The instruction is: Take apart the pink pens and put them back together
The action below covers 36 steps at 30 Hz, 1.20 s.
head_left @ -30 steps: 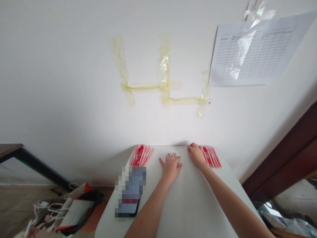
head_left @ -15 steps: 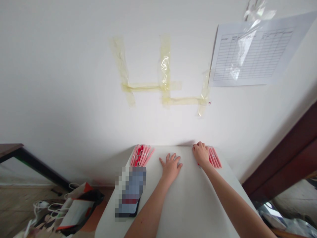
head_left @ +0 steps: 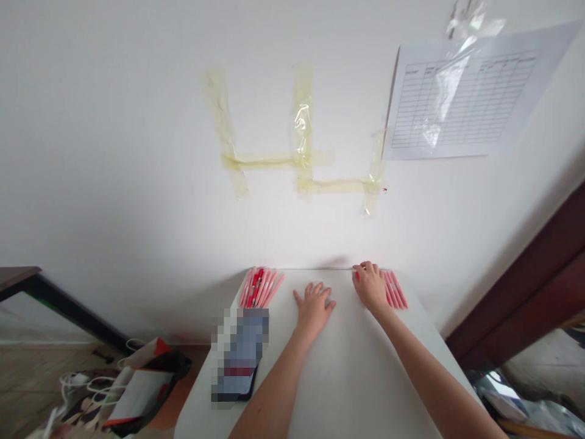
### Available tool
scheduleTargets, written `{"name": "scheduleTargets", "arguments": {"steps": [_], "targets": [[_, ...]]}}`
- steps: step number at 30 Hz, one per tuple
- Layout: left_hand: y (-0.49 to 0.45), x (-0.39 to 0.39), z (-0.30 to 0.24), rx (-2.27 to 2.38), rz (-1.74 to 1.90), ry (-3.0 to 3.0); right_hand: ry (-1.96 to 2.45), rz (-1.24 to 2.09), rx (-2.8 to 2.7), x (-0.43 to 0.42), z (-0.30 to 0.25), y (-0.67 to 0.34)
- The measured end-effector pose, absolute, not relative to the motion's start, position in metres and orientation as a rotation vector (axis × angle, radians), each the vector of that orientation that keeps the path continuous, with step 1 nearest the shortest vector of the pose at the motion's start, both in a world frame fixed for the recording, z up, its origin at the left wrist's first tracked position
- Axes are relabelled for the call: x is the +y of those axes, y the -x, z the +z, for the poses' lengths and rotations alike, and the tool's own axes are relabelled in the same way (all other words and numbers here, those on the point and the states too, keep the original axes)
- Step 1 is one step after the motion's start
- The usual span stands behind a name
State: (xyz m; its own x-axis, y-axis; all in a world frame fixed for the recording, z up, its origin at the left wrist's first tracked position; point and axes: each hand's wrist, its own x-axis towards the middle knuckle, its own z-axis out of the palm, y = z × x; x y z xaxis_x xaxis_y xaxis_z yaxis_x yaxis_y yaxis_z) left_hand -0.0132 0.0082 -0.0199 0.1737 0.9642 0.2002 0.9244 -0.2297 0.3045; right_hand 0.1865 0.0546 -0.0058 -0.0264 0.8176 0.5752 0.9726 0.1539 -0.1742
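My left hand [head_left: 314, 310] lies palm down on the white tabletop [head_left: 350, 366], fingers spread, with nothing in it. At the table's back right, my right hand [head_left: 371, 285] is curled over a red pen [head_left: 357, 276]; a bit of red shows between thumb and fingers, and the rest is hidden under the hand. Just right of that hand, several pink pens [head_left: 397, 289] lie side by side. A fanned bunch of pink and red pens [head_left: 260, 288] rests at the back left corner, left of my left hand.
A blurred-out phone [head_left: 242, 356] lies on the table's left side. The white wall [head_left: 150, 152] stands at the table's back edge, with yellowed tape [head_left: 301, 122] and a printed table sheet [head_left: 457, 103] on it. A bag [head_left: 141, 387] and cables are on the floor at left.
My right hand has shifted slightly left, and the pen tip that stuck out below it is now hidden. My left hand stays in place. The view has moved slightly.
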Motion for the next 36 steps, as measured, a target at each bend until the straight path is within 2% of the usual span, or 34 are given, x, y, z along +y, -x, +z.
{"name": "scheduleTargets", "arguments": {"steps": [7, 15, 20, 26, 32, 36], "targets": [[0.034, 0.015, -0.005, 2.298, 0.593, -2.264, 1.418, -0.410, -2.085, 0.018, -0.026, -0.170], [0.061, 0.026, 0.001, 2.760, 0.521, -1.909, 1.440, -0.403, -2.092, 0.009, -0.038, -0.168], [0.062, 0.028, 0.002, 2.754, 0.504, -1.873, 1.411, -0.420, -2.074, 0.007, -0.036, -0.169], [0.061, 0.026, 0.004, 2.521, 0.571, -2.075, 1.407, -0.416, -2.031, 0.007, -0.036, -0.170], [0.063, 0.024, 0.004, 2.758, 0.547, -1.906, 1.412, -0.412, -2.004, 0.008, -0.036, -0.175], [0.064, 0.025, 0.006, 2.662, 0.553, -1.971, 1.410, -0.422, -1.983, 0.009, -0.038, -0.175]]}}
